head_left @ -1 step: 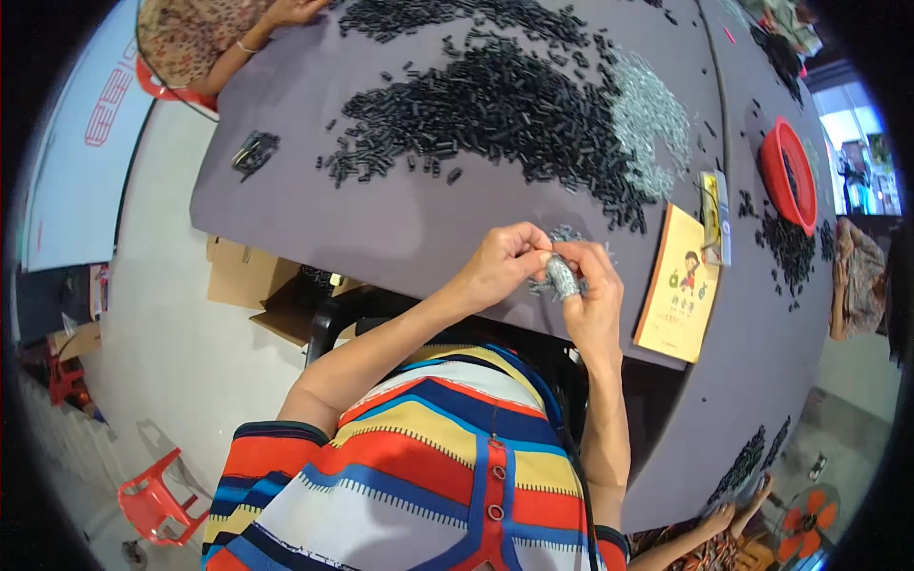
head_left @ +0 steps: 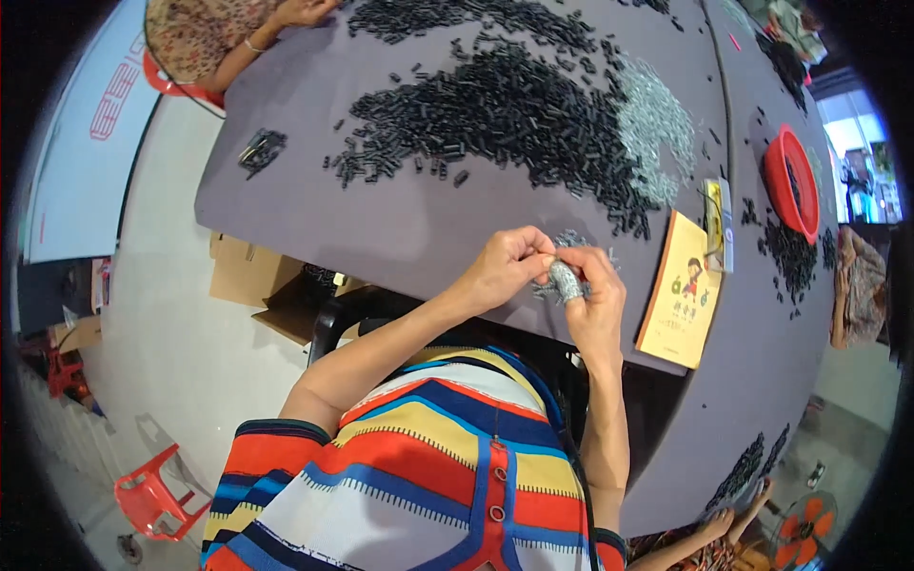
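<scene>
Over the table's near edge, my left hand (head_left: 506,274) and my right hand (head_left: 598,287) meet with fingertips pinched together. Whatever sits between the fingertips is too small to make out. A silver-grey wrapping (head_left: 566,280) shows at my right hand and seems to cover its thumb. Just behind and under my fingers lies a small pile of silvery pieces (head_left: 571,238), partly hidden by the hands. Farther back spreads a large heap of short black tube-like pieces (head_left: 495,109), with clear or silvery small pieces (head_left: 657,128) along its right side.
Right of my hands lies a yellow booklet (head_left: 674,328), with a clear-and-yellow case (head_left: 719,224) beyond it. A red basin (head_left: 788,186) stands farther right. Another person's hand (head_left: 307,11) is at the far left, and a co-worker's hands (head_left: 724,521) are at lower right. A small dark object (head_left: 262,152) lies left.
The whole view has shifted slightly. My hands stay pinched together in nearly the same pose, with only small finger movement.
</scene>
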A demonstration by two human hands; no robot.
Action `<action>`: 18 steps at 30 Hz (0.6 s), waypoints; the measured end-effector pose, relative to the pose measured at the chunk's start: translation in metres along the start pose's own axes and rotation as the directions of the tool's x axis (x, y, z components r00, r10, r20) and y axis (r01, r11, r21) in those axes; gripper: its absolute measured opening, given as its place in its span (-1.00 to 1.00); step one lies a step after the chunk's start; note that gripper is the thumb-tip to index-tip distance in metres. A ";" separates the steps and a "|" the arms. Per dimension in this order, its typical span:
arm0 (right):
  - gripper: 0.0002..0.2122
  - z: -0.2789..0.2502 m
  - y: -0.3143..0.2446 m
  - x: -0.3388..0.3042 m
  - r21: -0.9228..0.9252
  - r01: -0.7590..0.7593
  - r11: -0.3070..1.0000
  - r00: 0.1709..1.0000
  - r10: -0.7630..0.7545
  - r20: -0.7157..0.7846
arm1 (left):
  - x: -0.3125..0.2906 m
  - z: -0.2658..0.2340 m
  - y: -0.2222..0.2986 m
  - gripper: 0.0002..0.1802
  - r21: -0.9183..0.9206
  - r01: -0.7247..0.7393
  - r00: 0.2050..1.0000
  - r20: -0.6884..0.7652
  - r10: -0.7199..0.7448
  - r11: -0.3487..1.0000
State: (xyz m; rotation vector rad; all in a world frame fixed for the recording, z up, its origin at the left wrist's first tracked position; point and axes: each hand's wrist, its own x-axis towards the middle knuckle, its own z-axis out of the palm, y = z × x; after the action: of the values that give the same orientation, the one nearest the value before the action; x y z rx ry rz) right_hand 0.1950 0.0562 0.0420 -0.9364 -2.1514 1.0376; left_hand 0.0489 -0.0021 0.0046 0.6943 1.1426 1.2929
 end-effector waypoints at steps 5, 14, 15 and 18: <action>-0.74 0.009 0.004 0.002 0.068 -0.029 0.997 0.992 0.020 0.121 | -0.010 -0.014 -0.001 -0.89 -0.035 0.018 0.999 0.037 -0.016 0.999; -0.86 0.004 0.011 -0.006 -0.022 -0.029 0.999 1.000 0.028 -0.012 | -0.019 -0.061 0.023 -0.83 0.760 -0.044 0.822 -0.341 0.456 0.649; -0.87 0.002 0.010 -0.008 -0.045 -0.069 0.997 0.997 0.068 -0.028 | -0.016 -0.069 0.025 -0.83 0.905 -0.057 0.759 -0.235 0.607 0.421; -0.87 0.001 0.010 -0.015 -0.030 -0.073 0.997 0.997 0.071 -0.041 | 0.000 -0.072 0.028 -0.82 0.947 0.030 0.769 -0.226 0.598 0.320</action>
State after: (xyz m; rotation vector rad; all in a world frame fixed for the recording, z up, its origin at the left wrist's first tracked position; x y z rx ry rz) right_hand 0.2064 0.0485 0.0303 -1.0475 -2.1205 1.0135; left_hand -0.0280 -0.0100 0.0061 1.5013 2.4326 1.0643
